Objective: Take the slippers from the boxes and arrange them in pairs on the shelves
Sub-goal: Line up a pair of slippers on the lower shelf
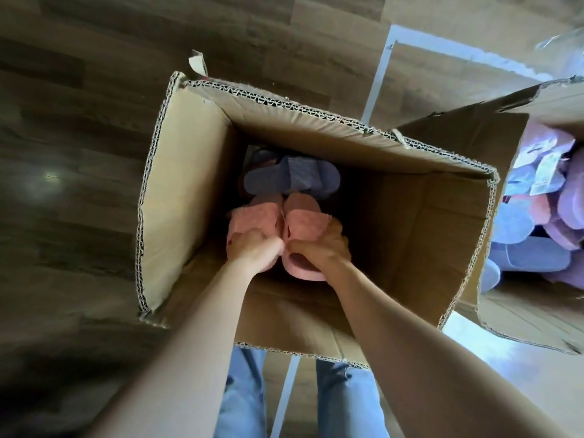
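Note:
Two pink fuzzy slippers lie side by side deep in an open cardboard box (186, 191). My left hand (252, 248) grips the heel end of the left pink slipper (252, 216). My right hand (322, 245) grips the right pink slipper (303, 219) near its heel. Both arms reach down into the box. Behind the pink pair lies a blue-grey slipper (290, 178), with another partly hidden under it.
A second open cardboard box (493, 137) at the right holds several purple, blue and pink slippers (543, 216), some in plastic wrap. The floor is dark wood planks (79, 153). My legs in blue jeans (347, 399) stand just below the near box wall.

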